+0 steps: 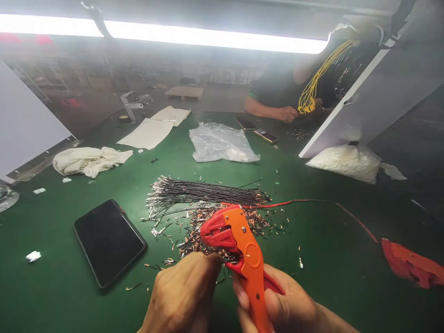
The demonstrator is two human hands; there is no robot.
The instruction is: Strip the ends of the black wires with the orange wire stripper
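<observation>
Now our right hand grips one orange plastic wire stripper | our left hand pinches closed at its jaws | one black phone left | one bundle of dark wires beyond | one clear plastic bag farther.

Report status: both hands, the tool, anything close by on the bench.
Right hand shut on orange wire stripper. Left hand closed at its jaws, contents hidden. Black wire bundle and stripped scraps just beyond; phone to the left.
</observation>
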